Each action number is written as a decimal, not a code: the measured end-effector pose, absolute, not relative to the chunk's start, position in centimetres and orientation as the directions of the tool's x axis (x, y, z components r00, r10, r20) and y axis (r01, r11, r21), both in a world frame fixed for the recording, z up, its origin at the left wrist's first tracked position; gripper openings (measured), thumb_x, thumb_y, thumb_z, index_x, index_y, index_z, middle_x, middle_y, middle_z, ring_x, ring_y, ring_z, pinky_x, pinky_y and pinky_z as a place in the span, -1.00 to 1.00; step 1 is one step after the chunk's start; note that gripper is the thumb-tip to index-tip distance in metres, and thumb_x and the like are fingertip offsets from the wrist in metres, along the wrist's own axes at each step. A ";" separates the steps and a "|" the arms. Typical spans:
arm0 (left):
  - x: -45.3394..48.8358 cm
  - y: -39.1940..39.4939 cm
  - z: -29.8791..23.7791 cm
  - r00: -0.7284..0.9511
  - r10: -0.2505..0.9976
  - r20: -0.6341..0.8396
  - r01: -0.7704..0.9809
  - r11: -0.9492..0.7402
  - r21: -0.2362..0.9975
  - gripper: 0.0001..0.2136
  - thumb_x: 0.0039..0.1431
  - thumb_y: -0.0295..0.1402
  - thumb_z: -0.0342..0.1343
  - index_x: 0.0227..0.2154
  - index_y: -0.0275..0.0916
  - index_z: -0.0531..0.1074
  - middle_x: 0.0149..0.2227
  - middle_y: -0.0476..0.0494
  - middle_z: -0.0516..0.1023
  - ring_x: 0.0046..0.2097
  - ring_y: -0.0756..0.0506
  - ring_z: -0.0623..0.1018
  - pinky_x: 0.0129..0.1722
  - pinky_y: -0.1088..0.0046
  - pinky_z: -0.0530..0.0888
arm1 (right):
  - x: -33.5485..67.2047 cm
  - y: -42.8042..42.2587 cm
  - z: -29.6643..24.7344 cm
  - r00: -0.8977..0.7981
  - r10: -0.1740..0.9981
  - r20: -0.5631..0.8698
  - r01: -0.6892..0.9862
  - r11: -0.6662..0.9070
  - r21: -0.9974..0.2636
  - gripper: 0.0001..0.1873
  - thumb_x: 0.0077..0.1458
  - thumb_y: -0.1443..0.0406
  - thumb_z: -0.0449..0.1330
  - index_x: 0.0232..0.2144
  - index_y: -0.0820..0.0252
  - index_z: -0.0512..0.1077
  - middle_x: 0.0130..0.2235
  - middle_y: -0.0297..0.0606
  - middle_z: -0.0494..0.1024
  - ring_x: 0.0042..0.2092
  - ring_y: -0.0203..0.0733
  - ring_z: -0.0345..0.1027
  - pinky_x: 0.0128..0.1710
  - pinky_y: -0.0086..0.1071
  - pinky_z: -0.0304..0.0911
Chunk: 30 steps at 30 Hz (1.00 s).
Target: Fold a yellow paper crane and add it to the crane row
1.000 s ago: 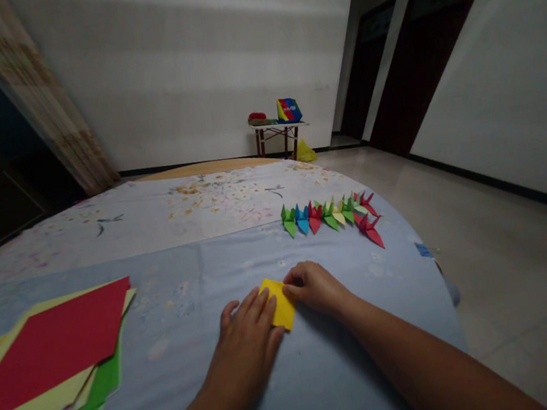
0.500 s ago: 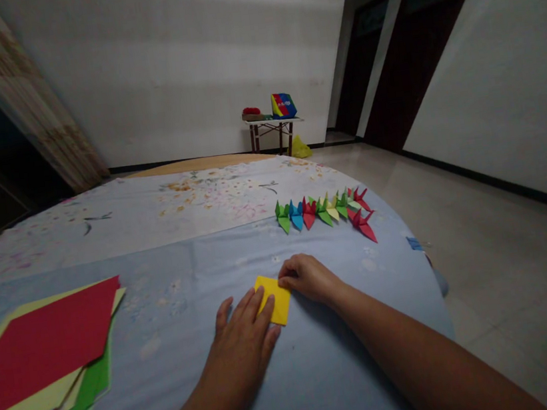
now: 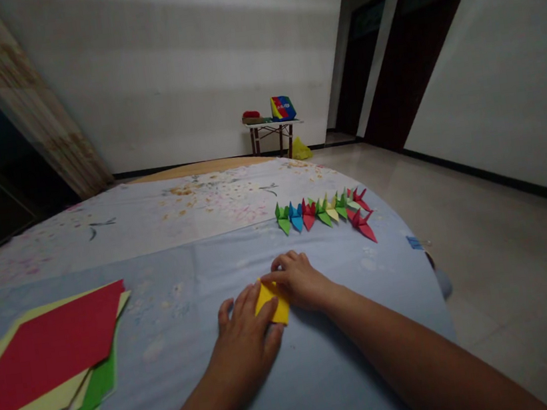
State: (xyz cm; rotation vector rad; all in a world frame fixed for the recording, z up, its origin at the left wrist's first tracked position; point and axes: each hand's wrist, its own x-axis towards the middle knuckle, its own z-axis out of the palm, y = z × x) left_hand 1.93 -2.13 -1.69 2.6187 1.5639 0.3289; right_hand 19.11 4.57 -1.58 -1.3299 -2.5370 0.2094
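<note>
Dim, diffuse light; faint pale bands cross the plain white wall [image 3: 174,63]. A soft shadow lies on the pale blue floral cloth [image 3: 327,386] below the bare right hand [image 3: 306,282]. Wide-angle distortion tilts the dark reddish-brown door [image 3: 424,30]; the small yellow folded paper [image 3: 282,311] looks soft.

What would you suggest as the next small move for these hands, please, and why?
I would probably have the right hand press gently along the far edge of the yellow paper, since it is reaching over that edge, while the left hand lies across the paper's left side and could steady it.
</note>
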 end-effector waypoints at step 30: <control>2.3 -3.1 -0.5 0.476 0.877 0.063 0.845 -0.476 0.243 -0.67 0.14 -0.23 -0.08 -0.05 -0.17 0.30 0.22 -0.31 0.12 0.27 -0.21 -0.02 0.16 -0.08 -0.23 | 20.1 4.6 -1.9 -0.572 0.769 0.286 0.734 0.636 -0.238 -0.69 0.13 0.26 0.03 -0.09 0.01 0.43 -0.10 -0.13 0.46 -0.06 -0.06 0.14 -0.15 -0.21 0.00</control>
